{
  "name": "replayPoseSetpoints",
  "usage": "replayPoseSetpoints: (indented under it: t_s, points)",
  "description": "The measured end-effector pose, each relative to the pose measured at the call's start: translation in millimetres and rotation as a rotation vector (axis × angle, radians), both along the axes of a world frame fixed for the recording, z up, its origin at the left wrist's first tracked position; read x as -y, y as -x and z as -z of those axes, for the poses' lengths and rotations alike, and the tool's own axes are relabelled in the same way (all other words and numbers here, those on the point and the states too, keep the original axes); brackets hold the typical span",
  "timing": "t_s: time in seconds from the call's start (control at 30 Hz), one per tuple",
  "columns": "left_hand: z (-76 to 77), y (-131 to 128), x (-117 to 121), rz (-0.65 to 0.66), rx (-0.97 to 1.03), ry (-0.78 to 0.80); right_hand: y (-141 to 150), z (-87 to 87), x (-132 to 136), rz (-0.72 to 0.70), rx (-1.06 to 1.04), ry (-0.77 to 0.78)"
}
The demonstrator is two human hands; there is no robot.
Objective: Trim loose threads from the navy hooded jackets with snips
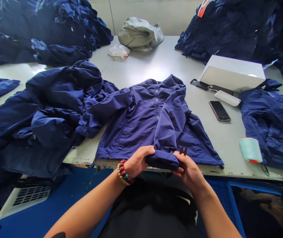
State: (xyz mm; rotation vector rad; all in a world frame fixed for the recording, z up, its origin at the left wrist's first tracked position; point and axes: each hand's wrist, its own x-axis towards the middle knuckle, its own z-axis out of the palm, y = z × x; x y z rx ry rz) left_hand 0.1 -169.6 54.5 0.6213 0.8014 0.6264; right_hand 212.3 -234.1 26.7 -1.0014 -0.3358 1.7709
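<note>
Between the left hand [138, 162] and right hand [188, 172], a navy jacket's cuff [161, 159] sits gripped; thread snips [183, 151] in the right hand could nick it if they slip.

Lying flat and zipped up, kinda wrinkled too: navy nylon jacket [141, 112], one sleeve [167, 129] folding across the front, cuff [162, 159] bunching between left hand [138, 162] and right hand [188, 170], tiny thread snips [183, 151] poking up from the right.

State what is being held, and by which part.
The left hand and right hand grip the cuff of the navy jacket's sleeve. The right hand also seems to hold dark thread snips, only their tips showing.
</note>
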Motion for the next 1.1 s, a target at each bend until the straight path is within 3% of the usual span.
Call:
replayPoseSetpoints:
  t_s: [0.33,0.57,0.8,1.1]
  points:
    - [-2.5,8,0,-0.008,0.150,0.202,-3,-8.1,-2,0.068,-0.118,0.113]
    - [6.1,7,1,-0.036,0.237,0.354,-8,-6.7,-6,0.007,-0.319,0.104]
    - [6.5,2,9,-0.008,0.232,0.301,-7,-1.7,0,0.001,-0.306,0.091]
    - [10.2,5,9,-0.042,0.398,0.397,-12,-0.1,4,-0.006,-0.192,0.025]
